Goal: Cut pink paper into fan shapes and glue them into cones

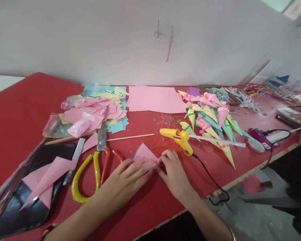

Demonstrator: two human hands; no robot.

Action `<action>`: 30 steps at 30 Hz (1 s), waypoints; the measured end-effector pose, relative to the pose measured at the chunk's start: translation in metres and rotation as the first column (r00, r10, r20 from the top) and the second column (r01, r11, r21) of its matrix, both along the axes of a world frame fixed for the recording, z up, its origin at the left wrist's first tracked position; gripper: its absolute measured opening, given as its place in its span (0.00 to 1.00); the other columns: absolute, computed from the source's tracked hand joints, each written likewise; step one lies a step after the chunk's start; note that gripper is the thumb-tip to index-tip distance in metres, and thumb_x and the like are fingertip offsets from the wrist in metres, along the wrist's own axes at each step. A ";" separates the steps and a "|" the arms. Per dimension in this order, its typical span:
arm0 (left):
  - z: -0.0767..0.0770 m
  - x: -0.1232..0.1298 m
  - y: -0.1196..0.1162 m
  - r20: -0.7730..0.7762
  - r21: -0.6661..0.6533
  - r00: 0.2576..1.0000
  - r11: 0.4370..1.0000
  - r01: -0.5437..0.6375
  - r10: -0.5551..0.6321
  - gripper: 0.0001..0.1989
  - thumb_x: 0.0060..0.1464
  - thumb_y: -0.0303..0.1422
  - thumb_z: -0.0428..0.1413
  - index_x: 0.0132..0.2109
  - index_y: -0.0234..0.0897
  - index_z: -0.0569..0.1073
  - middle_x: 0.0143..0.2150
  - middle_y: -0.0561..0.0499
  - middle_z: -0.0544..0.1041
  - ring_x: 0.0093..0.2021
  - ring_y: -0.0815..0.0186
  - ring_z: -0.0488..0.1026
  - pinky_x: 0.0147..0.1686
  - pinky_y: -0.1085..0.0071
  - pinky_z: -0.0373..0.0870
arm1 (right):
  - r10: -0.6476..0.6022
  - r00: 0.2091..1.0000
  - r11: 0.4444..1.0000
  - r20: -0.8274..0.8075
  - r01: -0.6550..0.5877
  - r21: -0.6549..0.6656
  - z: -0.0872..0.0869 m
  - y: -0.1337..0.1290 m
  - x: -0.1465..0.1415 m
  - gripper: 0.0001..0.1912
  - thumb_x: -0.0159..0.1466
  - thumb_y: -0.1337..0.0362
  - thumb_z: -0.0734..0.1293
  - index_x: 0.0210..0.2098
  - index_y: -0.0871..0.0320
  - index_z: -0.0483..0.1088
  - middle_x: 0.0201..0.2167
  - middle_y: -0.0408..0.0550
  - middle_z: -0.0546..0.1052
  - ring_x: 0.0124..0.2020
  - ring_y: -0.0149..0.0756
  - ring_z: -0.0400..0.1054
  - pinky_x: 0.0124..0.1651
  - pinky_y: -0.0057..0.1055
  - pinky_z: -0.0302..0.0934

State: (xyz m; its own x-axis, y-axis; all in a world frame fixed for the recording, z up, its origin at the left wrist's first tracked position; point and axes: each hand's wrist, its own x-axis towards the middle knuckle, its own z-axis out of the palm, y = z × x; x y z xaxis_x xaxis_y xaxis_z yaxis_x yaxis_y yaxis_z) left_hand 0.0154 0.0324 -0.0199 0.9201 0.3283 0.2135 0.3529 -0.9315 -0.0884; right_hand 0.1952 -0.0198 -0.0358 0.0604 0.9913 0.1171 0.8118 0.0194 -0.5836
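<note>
Fingers of your left hand (130, 174) lie stretched over the pink paper piece (145, 152), close to the table's near edge; whether they grip it or only press it, you cannot tell, since the thumb is hidden. Your right hand (174, 170) has bent fingers and thumb pinched together at the paper's right end. The step in hand looks like shaping the piece by folding or rolling. As a judgement, the next move calls for you to hold that pinched end firm while the other fingers guide the loose edge evenly, without creasing it.

Beside your left forearm lie the scissors (98, 167), open-looped handles toward you, and farther left a glossy black object (15, 214) with pink cut pieces (48, 175) on it. Just beyond your hands, the yellow glue gun (178, 136) rests on the red table (150, 207), its nozzle near the end of a thin stick (130, 137). Past these, you have heaped paper cutouts (90, 112) at left, decorated cones (223, 115) at right, and a large pink sheet (155, 98) against the wall (102, 43).
</note>
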 end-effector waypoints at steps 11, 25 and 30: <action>-0.010 -0.006 -0.008 -0.085 -0.007 0.996 1.000 -0.004 0.003 0.22 0.52 0.17 0.38 0.48 0.34 0.69 0.40 0.46 0.76 0.38 0.62 0.72 0.41 0.65 0.64 | -0.031 0.999 0.999 -0.016 0.031 0.008 -0.003 0.001 0.003 0.05 0.58 0.67 0.65 0.26 0.57 0.64 0.31 0.46 0.65 0.36 0.39 0.60 0.38 0.37 0.59; -0.011 -0.021 -0.011 0.066 -0.120 0.996 0.992 -0.043 0.051 0.22 0.53 0.20 0.39 0.50 0.39 0.67 0.42 0.51 0.77 0.40 0.64 0.73 0.42 0.68 0.66 | 0.029 0.995 0.999 -0.093 -0.025 0.043 0.000 -0.005 0.021 0.16 0.58 0.80 0.53 0.32 0.56 0.65 0.33 0.47 0.67 0.37 0.37 0.62 0.40 0.35 0.60; -0.014 -0.021 -0.011 0.068 -0.040 0.997 0.999 -0.032 0.035 0.21 0.52 0.19 0.40 0.48 0.37 0.69 0.41 0.49 0.77 0.39 0.63 0.72 0.42 0.66 0.65 | 0.052 0.994 0.997 -0.097 -0.046 0.065 -0.002 -0.009 0.017 0.08 0.60 0.74 0.58 0.36 0.58 0.65 0.35 0.48 0.68 0.38 0.38 0.62 0.41 0.35 0.60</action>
